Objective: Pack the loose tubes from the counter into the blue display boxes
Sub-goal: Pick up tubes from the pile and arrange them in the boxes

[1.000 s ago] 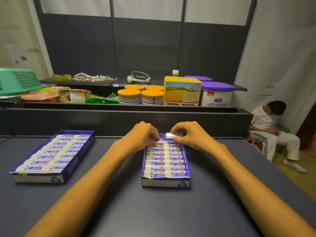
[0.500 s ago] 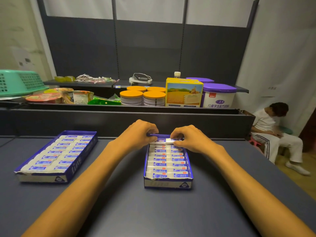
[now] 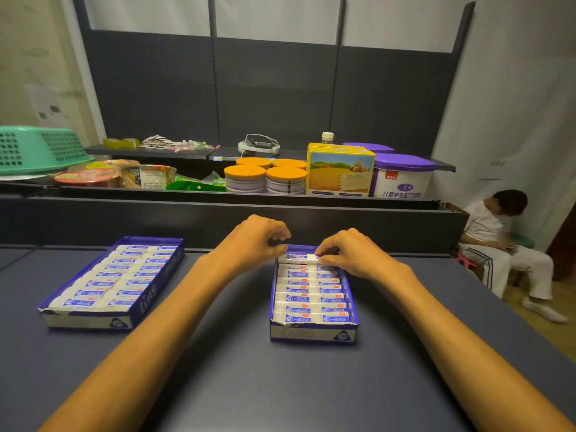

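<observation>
- Left hand (image 3: 254, 241): curled fingers touch the far left corner of the near blue box (image 3: 312, 333), apparently steadying it; whether it actually grips, I cannot tell.
- Right hand (image 3: 349, 254): fingertips pinch the last tube (image 3: 300, 258), seating it in the box's far row beneath both hands.
- Judged step: final tube going in; next, press it level.
- Second box (image 3: 146, 302), well left, looks full.

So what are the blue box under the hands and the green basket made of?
Blue box: looks like printed cardboard, its front edge torn ragged and showing pale board. Green basket: probably moulded plastic, one even colour with a regular grid of holes.
</observation>
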Demonstrator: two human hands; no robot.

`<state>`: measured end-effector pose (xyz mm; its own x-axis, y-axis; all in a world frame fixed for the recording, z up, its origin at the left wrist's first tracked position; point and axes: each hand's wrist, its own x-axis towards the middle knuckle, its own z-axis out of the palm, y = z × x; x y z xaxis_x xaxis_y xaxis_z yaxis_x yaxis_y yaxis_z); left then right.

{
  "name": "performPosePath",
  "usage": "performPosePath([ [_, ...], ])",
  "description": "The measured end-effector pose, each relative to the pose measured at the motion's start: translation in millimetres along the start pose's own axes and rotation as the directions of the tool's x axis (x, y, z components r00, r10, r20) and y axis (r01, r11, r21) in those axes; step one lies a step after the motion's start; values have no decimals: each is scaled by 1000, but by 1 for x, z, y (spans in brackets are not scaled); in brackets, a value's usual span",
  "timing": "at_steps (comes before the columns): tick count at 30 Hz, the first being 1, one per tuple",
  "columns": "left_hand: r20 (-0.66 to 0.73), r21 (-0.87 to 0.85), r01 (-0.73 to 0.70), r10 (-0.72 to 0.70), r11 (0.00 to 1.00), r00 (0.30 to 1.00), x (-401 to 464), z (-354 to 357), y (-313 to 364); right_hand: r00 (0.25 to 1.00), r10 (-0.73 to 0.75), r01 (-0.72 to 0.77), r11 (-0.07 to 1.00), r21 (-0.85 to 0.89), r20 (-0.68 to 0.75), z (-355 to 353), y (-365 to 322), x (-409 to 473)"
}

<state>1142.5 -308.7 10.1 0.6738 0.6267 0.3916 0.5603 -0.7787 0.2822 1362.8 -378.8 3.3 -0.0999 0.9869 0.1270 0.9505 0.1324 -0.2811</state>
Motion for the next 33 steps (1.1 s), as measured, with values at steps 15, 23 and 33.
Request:
performPosePath([
  [15, 30, -42, 15, -14, 999, 999, -20, -8, -5, 999, 39, -41, 993, -112, -14, -2, -11, -6],
  [23, -27, 38, 89, -88, 995, 996, -44, -24, -4, 974, 51, -66, 996, -62, -222, -21, -37, -36],
  [33, -130, 176, 296, -276, 939, 952, -154, -68, 4, 983, -129, 130, 991, 2, -133, 13, -127, -61],
])
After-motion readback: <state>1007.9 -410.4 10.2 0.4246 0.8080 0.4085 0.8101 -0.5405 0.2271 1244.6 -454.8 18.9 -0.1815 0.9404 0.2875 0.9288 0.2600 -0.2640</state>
